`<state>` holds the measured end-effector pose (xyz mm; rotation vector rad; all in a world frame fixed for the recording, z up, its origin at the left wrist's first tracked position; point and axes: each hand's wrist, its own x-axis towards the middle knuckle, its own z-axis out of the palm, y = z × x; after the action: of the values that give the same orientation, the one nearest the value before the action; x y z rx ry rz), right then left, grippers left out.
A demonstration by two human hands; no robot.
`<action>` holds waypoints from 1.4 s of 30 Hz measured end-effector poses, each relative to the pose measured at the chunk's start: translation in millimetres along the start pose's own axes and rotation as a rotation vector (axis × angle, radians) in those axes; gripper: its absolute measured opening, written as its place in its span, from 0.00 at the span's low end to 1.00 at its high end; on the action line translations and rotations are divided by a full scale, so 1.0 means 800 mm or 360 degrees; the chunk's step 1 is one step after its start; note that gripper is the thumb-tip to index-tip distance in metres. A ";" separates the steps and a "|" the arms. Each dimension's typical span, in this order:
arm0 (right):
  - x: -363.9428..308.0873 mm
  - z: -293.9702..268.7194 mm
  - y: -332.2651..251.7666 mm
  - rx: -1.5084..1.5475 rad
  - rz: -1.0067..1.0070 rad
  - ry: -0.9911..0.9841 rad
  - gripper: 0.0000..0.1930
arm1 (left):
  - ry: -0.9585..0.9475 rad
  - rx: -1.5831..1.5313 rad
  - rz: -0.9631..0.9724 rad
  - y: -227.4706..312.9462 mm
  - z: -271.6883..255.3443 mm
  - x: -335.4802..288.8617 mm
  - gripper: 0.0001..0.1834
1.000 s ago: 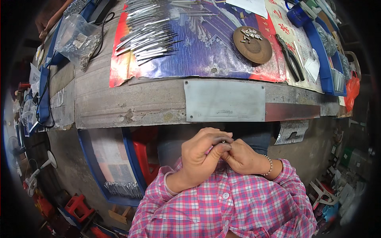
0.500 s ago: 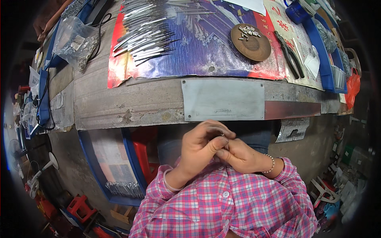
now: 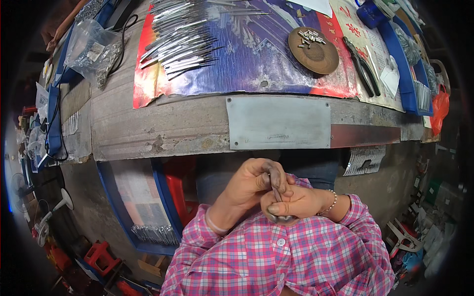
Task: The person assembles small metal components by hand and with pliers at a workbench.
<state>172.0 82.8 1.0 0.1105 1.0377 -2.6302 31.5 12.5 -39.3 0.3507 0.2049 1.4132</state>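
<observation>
My left hand point(image 3: 249, 183) and my right hand point(image 3: 297, 201) meet in front of my chest, below the bench edge. The fingers of both hands are bent and pressed together. A narrow greyish shape runs down between them, but I cannot tell whether it is a thin metal piece or a darkened finger. Whatever the hands hold is mostly hidden by the fingers. The fingertips look blackened. On the bench beyond lie a pile of thin metal rods point(image 3: 185, 47) and a round brown wooden dish point(image 3: 316, 58) with several small metal cylinders point(image 3: 311, 37).
Black-handled pliers point(image 3: 363, 69) lie right of the dish. A pale metal plate point(image 3: 279, 123) is fixed to the bench's front edge. A blue tray point(image 3: 158, 207) stands at lower left, near a red stool point(image 3: 175, 190). A clear plastic bag point(image 3: 94, 52) sits far left, a blue mug point(image 3: 371, 14) far right.
Both hands have come down slightly toward my chest. The fingers have shifted, and the left hand's fingers now point down over the right hand.
</observation>
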 end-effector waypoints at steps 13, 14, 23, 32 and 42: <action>-0.035 -0.014 -0.027 -0.1475 -0.0573 0.1451 0.13 | 0.0414 0.1497 0.0005 0.020 0.029 -0.019 0.10; -0.033 -0.013 -0.026 -0.1476 -0.0573 0.1453 0.13 | 0.0373 0.1135 -0.0176 0.018 0.034 -0.016 0.11; -0.022 -0.022 -0.012 -0.0646 -0.0892 0.0791 0.05 | 0.0178 -0.0071 -0.0589 -0.010 0.026 -0.027 0.15; -0.019 -0.011 -0.008 -0.0826 -0.0729 0.1372 0.07 | 0.0581 0.1762 0.0048 -0.007 0.045 -0.013 0.09; -0.037 -0.014 -0.024 -0.0653 -0.0705 0.1137 0.06 | 0.0422 0.0679 -0.0562 0.009 0.047 -0.015 0.12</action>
<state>193.2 111.3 10.3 0.8605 2.0097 -2.7237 36.3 -2.6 -2.8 0.4500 0.7563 1.0546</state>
